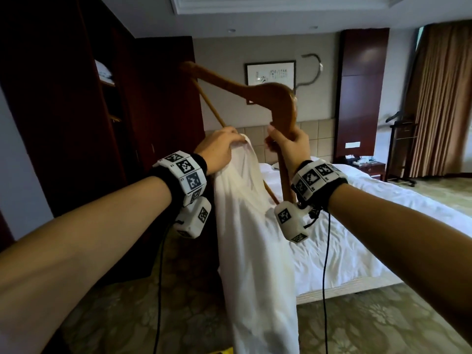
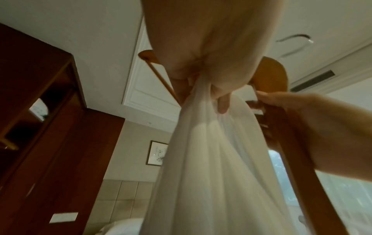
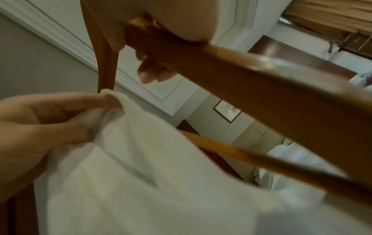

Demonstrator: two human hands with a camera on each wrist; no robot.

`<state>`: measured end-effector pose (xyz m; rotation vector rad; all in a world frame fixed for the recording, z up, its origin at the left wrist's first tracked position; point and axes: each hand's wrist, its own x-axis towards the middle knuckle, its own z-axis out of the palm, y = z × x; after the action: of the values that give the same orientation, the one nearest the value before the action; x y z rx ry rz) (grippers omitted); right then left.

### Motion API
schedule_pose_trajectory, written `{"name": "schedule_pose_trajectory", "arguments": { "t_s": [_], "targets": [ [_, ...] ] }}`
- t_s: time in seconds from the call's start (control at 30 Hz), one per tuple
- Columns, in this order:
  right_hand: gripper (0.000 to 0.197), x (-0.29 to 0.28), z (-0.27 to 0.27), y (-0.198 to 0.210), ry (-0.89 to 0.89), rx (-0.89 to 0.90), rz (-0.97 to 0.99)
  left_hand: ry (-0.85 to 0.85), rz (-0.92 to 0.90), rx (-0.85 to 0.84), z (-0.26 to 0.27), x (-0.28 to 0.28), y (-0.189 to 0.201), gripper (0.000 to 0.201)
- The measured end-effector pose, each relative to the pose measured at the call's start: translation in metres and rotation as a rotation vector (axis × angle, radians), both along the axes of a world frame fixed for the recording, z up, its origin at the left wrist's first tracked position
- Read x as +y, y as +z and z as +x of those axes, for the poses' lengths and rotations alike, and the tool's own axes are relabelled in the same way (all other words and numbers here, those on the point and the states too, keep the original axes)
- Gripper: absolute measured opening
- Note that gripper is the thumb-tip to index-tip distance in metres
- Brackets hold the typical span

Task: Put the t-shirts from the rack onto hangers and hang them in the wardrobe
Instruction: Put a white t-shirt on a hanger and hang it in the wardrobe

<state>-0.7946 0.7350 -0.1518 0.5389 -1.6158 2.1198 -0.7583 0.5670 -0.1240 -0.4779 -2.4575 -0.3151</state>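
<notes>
The left hand point(image 1: 219, 146) pinches the white t-shirt point(image 1: 252, 238) at its top edge, cloth hanging toward six o'clock. The right hand point(image 1: 288, 146), at three o'clock, grips the wooden hanger point(image 1: 258, 93), tilted above the bed point(image 1: 370, 226).

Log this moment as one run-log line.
left hand: grips white t-shirt at collar | right hand: holds wooden hanger | shirt: not yet on hanger | wardrobe: open

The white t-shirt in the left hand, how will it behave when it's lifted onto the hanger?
The white t-shirt looks floppy: it hangs in long folds from the left hand, pinched at the collar. It seems light and thin, since light glows through it. It may slide on the smooth wooden hanger held by the right hand.
</notes>
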Motion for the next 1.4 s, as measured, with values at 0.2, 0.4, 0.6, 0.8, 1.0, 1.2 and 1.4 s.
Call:
{"name": "schedule_pose_trajectory", "arguments": {
  "t_s": [0.2, 0.4, 0.6, 0.8, 1.0, 1.2, 1.4],
  "targets": [
    [0.020, 0.026, 0.001, -0.001, 0.071, -0.043, -0.112, 0.087, 0.051, -0.080, -0.009, 0.004, -0.004, 0.047],
    [0.027, 0.040, 0.000, 0.006, 0.111, -0.099, -0.273, 0.163, 0.046, -0.176, -0.017, 0.014, -0.019, 0.040],
    [0.031, 0.048, 0.000, 0.017, 0.200, -0.137, -0.330, 0.211, 0.018, -0.153, -0.022, 0.014, -0.025, 0.042],
    [0.020, 0.050, 0.002, 0.019, 0.390, -0.161, -0.450, 0.192, -0.018, -0.259, -0.030, 0.007, -0.030, 0.038],
    [0.023, 0.049, 0.001, 0.023, 0.401, -0.164, -0.423, 0.248, -0.342, -0.218, -0.027, 0.004, -0.028, 0.037],
    [0.027, 0.034, 0.000, 0.028, 0.291, -0.115, -0.547, 0.223, -0.588, -0.251, -0.018, -0.003, -0.016, 0.046],
    [0.027, 0.022, -0.003, 0.036, 0.281, -0.077, -0.585, 0.222, -0.754, -0.396, -0.010, -0.013, -0.012, 0.052]
  ]
}}
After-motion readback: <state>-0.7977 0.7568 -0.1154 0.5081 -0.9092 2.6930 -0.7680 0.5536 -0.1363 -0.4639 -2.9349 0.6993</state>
